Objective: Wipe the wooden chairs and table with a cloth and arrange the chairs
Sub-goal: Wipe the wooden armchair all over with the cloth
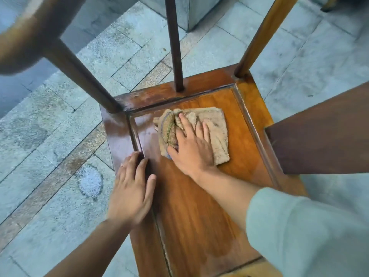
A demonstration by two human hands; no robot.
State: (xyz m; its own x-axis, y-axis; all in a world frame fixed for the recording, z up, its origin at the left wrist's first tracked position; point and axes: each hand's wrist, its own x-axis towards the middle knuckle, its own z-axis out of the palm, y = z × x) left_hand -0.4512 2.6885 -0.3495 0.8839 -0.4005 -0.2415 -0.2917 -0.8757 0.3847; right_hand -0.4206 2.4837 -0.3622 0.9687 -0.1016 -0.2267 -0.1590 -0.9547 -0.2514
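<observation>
Right hand (192,148) lies flat, fingers spread and straight, pressing the cloth (217,134) down on the seat; it is not gripping anything. Left hand (132,188) rests open as well, fingers straight along the seat's left edge, seemingly bracing the chair.

Largest first: the floor (60,136) is grey stone paving with damp-looking patches. On it stands the chair (199,212), seen from above, its seat a glossy brown panel inside a raised frame, with three back posts rising from the far rail toward the camera. A dark wooden armrest (319,132) crosses the right side. The cloth, tan and bunched in folds on its left, sits in the far part of the seat panel, near the back rail.

Risks, as I judge them: with only a flat palm on it, the cloth could slide out from under the hand or bunch further, leaving streaks. The groove between panel and frame may get skipped. A hard push could shift the chair on the paving.
</observation>
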